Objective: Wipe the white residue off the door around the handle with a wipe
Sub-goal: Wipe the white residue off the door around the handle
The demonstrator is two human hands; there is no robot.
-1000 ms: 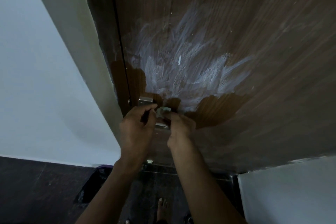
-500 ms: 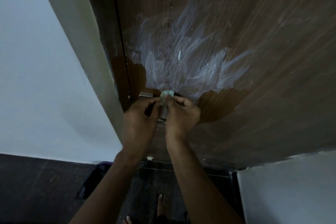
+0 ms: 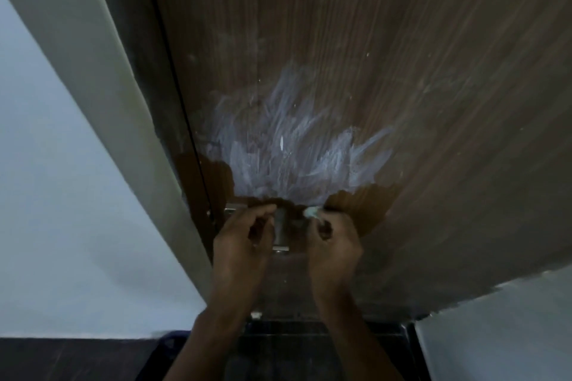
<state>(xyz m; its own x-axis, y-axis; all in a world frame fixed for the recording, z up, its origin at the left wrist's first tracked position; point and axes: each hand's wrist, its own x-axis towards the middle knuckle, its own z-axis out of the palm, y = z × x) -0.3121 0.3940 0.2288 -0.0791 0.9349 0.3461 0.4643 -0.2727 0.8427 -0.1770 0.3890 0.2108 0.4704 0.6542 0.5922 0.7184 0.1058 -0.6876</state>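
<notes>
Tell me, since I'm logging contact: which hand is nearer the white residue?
Right. The right hand with the wipe touches the white residue at its lower edge; the left hand is by the handle, lower left.

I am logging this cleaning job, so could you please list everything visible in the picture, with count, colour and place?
door: one, brown wood grain, filling the upper middle and right.
white residue: one smeared patch, white, on the door just above the handle.
wiped area: one darker brown band, below the residue, around the handle.
handle: one, dull metal, near the door's left edge, between the hands.
door frame: one, pale grey-green, left of the door.
wall: pale, far left and lower right.
floor: dark, along the bottom.
wipe: one, pale greenish, pinched in the right grip against the door.
left hand: one, fingers curled beside the handle.
right hand: one, holding the wipe.
</notes>
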